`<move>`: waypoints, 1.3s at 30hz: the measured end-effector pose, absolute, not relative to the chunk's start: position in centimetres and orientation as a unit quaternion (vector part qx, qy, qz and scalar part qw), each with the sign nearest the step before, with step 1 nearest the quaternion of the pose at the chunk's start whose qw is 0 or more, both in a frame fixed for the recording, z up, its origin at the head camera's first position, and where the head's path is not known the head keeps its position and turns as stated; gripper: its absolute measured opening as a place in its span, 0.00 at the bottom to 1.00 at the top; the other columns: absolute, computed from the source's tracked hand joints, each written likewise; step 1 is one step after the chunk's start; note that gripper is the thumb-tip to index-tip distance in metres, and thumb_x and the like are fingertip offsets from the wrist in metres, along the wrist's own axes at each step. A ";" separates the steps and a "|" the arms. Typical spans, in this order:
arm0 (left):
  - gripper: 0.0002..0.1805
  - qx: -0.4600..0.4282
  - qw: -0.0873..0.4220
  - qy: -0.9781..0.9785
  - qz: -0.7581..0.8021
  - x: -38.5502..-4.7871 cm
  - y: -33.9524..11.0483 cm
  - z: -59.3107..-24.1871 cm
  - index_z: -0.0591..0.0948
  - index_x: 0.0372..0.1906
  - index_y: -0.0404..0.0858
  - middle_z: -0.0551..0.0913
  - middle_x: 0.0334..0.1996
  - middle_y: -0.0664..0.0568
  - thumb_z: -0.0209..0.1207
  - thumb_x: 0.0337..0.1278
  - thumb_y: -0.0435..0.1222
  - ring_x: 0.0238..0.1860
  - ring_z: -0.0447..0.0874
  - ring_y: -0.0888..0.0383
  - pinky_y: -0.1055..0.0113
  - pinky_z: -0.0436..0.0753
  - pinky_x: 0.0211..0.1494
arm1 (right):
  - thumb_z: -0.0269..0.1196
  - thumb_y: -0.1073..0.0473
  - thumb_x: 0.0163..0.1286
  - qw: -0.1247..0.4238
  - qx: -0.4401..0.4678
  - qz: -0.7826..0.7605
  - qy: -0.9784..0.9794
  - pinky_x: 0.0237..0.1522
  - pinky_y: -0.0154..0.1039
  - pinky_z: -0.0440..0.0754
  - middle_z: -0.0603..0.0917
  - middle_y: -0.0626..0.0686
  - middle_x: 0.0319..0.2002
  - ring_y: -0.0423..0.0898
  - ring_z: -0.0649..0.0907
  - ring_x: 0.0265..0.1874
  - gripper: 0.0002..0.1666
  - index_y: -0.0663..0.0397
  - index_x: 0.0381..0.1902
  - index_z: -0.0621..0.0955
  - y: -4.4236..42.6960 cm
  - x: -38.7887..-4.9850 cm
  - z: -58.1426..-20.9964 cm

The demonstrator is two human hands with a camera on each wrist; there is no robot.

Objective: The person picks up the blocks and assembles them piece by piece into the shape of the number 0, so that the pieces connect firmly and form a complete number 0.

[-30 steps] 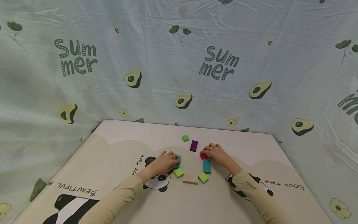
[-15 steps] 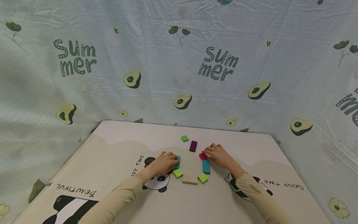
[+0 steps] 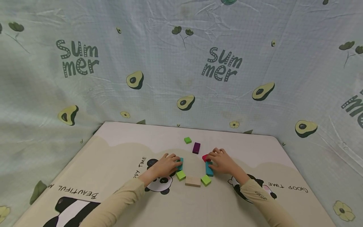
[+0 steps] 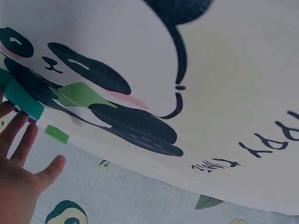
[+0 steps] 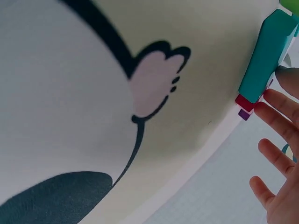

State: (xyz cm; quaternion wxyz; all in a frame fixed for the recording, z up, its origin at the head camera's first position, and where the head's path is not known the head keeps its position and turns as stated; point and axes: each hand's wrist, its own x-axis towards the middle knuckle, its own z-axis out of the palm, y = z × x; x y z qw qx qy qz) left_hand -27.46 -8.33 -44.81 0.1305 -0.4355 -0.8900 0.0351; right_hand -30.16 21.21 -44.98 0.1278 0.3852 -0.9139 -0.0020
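On the left of a group of blocks, my left hand [image 3: 166,165] [image 4: 21,179] rests its fingertips on a teal block [image 3: 181,164] [image 4: 25,100], other fingers spread. Across from it, my right hand [image 3: 223,162] [image 5: 285,182] has thumb and fingers at a second teal block [image 3: 209,169] [image 5: 266,58] and the red block [image 3: 205,158] [image 5: 245,102] just beyond it. Its remaining fingers are spread and hold nothing. Two lime blocks [image 3: 181,175] [image 3: 206,180] lie at angles either side of a plain wooden block [image 3: 193,181] at the near end.
Beyond the hands lie a purple block [image 3: 196,148] and a green block [image 3: 187,140]. The table [image 3: 215,205] has a panda-printed cover, and a printed curtain [image 3: 158,63] hangs behind its far edge.
My right hand has shifted slightly toward me, from the red block to the near teal block beside it. The left hand stays on its teal block.
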 end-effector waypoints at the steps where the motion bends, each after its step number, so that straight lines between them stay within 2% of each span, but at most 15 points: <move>1: 0.15 -0.436 0.130 -0.890 0.033 -27.5 -8.3 -44.8 0.77 0.49 0.46 0.77 0.48 0.53 0.54 0.57 0.41 0.50 0.73 0.56 0.53 0.76 0.48 | 0.61 0.49 0.57 0.126 0.384 -0.005 -0.915 0.48 0.49 0.69 0.81 0.47 0.42 0.46 0.71 0.44 0.15 0.45 0.42 0.79 21.2 -30.2 -45.0; 27: 0.14 -0.424 0.126 -0.897 0.015 -27.4 -8.3 -44.5 0.77 0.49 0.47 0.77 0.48 0.52 0.52 0.58 0.42 0.50 0.70 0.54 0.53 0.74 0.50 | 0.62 0.51 0.57 0.089 0.374 0.004 -0.923 0.44 0.51 0.70 0.80 0.49 0.44 0.47 0.71 0.43 0.17 0.48 0.43 0.79 20.9 -30.1 -44.7; 36: 0.10 -0.427 0.134 -0.893 -0.048 -29.0 -7.6 -44.4 0.79 0.41 0.44 0.77 0.43 0.49 0.53 0.57 0.42 0.45 0.72 0.53 0.54 0.75 0.46 | 0.62 0.51 0.57 0.095 0.376 0.012 -0.922 0.44 0.51 0.70 0.80 0.49 0.44 0.46 0.71 0.42 0.16 0.48 0.43 0.79 20.9 -30.1 -44.7; 39: 0.11 -0.411 0.138 -0.898 -0.072 -29.9 -7.0 -44.3 0.79 0.41 0.42 0.77 0.42 0.49 0.53 0.57 0.41 0.45 0.72 0.53 0.56 0.75 0.45 | 0.61 0.52 0.57 0.095 0.371 0.018 -0.924 0.44 0.51 0.70 0.80 0.49 0.44 0.46 0.71 0.42 0.16 0.49 0.43 0.79 21.0 -30.0 -44.8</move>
